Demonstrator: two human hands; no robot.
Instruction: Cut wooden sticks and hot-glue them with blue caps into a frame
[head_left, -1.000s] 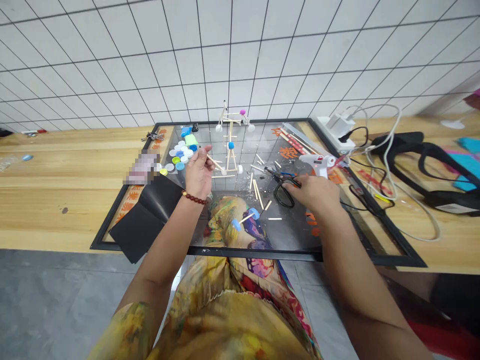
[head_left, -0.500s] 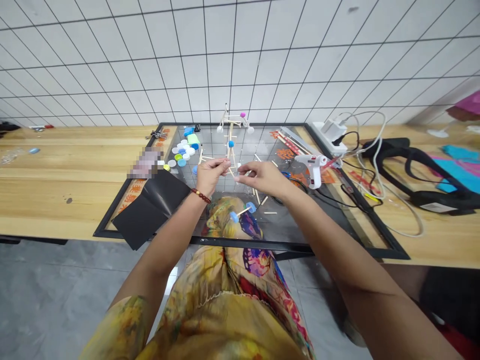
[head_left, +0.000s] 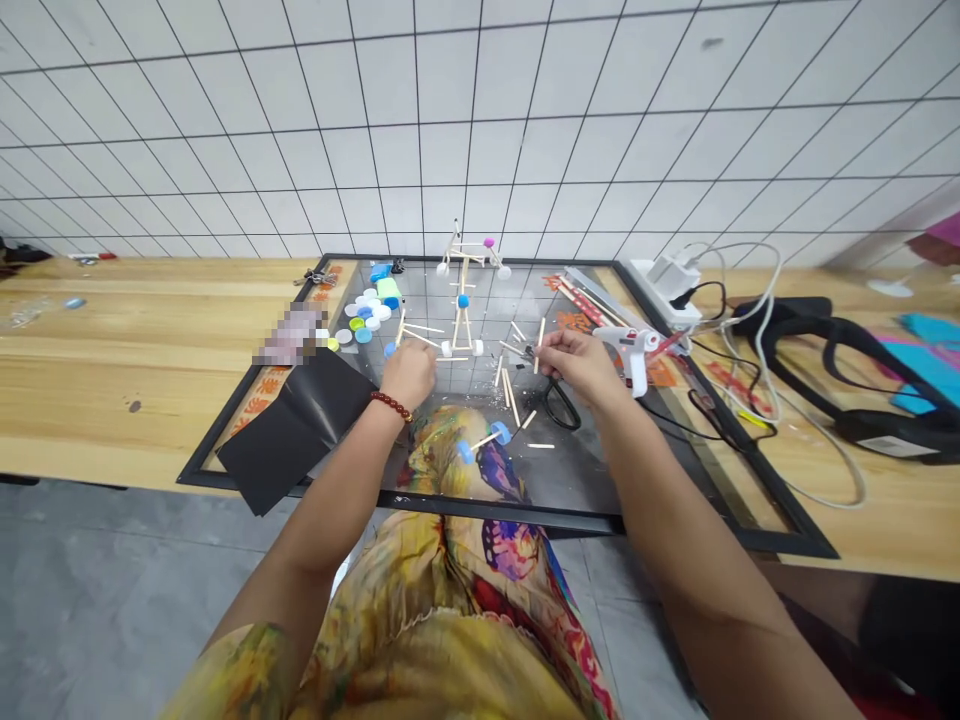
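Note:
My right hand (head_left: pixel 576 362) pinches a thin wooden stick (head_left: pixel 540 340) upright, above the scissors (head_left: pixel 561 405) lying on the glass. My left hand (head_left: pixel 409 372) is curled, its fingertips hidden, right beside a small frame of sticks (head_left: pixel 403 325) with a blue cap at its foot. Between and beyond my hands stands a larger stick model (head_left: pixel 465 275) with a blue ball at its middle and white caps as wheels. Several loose sticks (head_left: pixel 511 395) and small scraps lie near the scissors. Closer to me, a stick axle (head_left: pixel 484 440) joins two blue caps.
Several bottle caps (head_left: pixel 367 310) lie at the left of the black-framed glass, behind a black sheet (head_left: pixel 292 430). To the right are a white glue gun (head_left: pixel 636 355), a power strip (head_left: pixel 667 290) with cables and a black headset (head_left: pixel 832 370). A tiled wall bounds the back.
My hands have moved apart. The right has gone right to the scissors, holding a stick upright; the left has dropped down and left to the small stick frame. The view has shifted slightly.

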